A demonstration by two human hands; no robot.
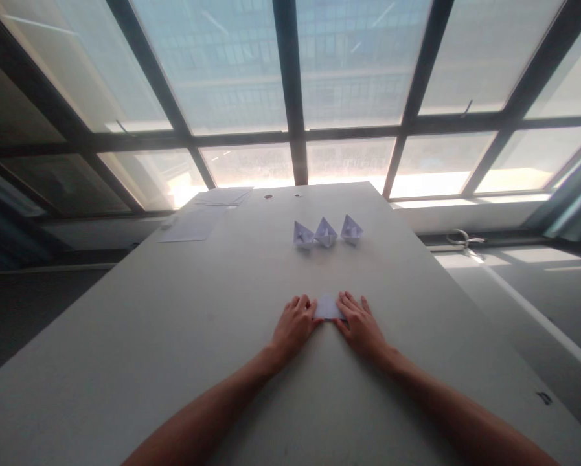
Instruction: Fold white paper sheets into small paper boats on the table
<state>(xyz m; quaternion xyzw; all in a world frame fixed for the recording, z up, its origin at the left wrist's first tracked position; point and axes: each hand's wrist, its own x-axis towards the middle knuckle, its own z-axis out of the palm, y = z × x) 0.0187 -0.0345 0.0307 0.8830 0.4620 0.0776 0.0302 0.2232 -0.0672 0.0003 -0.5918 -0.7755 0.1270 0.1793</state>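
Pressing down, both hands (326,323) partly cover the folded paper (328,307).

The small folded piece of white paper (328,307) looks faintly bluish-white in the shade. The three folded white paper boats (326,232) share that pale lavender-white tint, plain and without print. The broad matte tabletop (212,336) is light grey, with one small dark mark near its right edge. The flat white paper sheets (193,224) read pale grey-white. The dark window frame bars (290,90) are near black.
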